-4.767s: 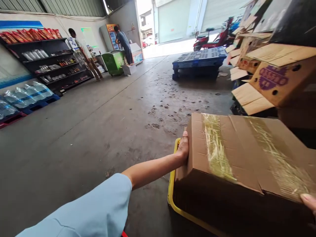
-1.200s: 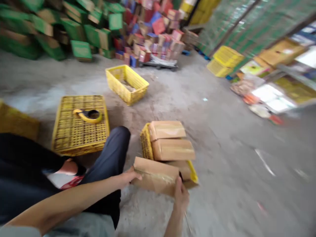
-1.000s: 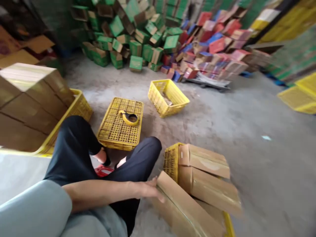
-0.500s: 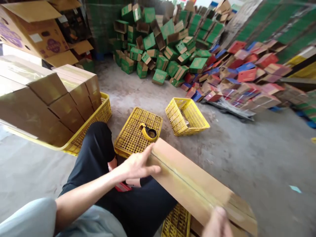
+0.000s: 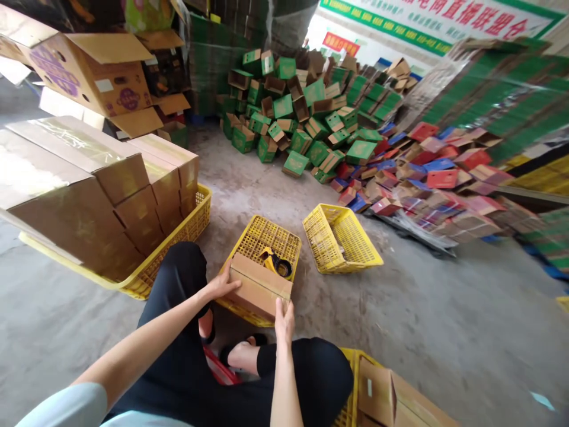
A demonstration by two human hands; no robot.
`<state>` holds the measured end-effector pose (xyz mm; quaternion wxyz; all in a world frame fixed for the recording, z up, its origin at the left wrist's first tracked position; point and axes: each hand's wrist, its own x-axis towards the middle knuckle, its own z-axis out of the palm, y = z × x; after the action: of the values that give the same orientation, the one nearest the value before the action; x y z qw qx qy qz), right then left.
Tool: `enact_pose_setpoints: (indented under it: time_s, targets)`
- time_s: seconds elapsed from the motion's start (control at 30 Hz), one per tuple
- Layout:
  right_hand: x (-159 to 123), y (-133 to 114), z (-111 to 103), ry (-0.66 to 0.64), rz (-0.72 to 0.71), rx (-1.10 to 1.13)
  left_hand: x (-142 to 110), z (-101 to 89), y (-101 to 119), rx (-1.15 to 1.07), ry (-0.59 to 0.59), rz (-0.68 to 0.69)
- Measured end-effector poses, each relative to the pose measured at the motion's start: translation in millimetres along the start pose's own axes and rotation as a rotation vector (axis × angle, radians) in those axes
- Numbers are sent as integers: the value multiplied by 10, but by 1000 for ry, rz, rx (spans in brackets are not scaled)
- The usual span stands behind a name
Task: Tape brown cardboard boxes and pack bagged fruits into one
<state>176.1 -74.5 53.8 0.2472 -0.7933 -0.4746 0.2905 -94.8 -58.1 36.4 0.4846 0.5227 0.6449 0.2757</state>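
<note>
A closed brown cardboard box [image 5: 260, 286] is held between my two hands at the upturned yellow crate [image 5: 254, 234] before my knees. My left hand [image 5: 223, 283] grips its left end, thumb over the top. At the right end, my right hand [image 5: 284, 320] has its thumb up against the near corner. A seam with tape runs along the box's top. Just behind the box, a yellow and black tape dispenser [image 5: 276, 262] lies on the crate.
On my left, a yellow crate [image 5: 204, 207] holds several brown boxes [image 5: 133, 201]. Another yellow crate [image 5: 344, 237] stands ahead on the floor. More cardboard [image 5: 400, 397] lies in a crate by my right knee. Piled green boxes [image 5: 302, 139] and red and blue boxes [image 5: 438, 178] fill the back.
The box has moved from above my right leg, leftward and forward onto the crate. My right hand has come in to its right end. The view has tilted up.
</note>
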Motion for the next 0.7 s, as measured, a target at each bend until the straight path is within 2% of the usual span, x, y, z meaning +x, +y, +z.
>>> enact_pose_setpoints:
  time_s: [0.13,0.3,0.7]
  targets:
    - [58,45,20,-66,17,-18,65,132,-234,-83,48,115]
    - [56,53,22,-97,4,-33,179,136,-359,-81,31,198]
    - [135,-84,-103,-197,8,-115,192,149,-277,-18,49,157]
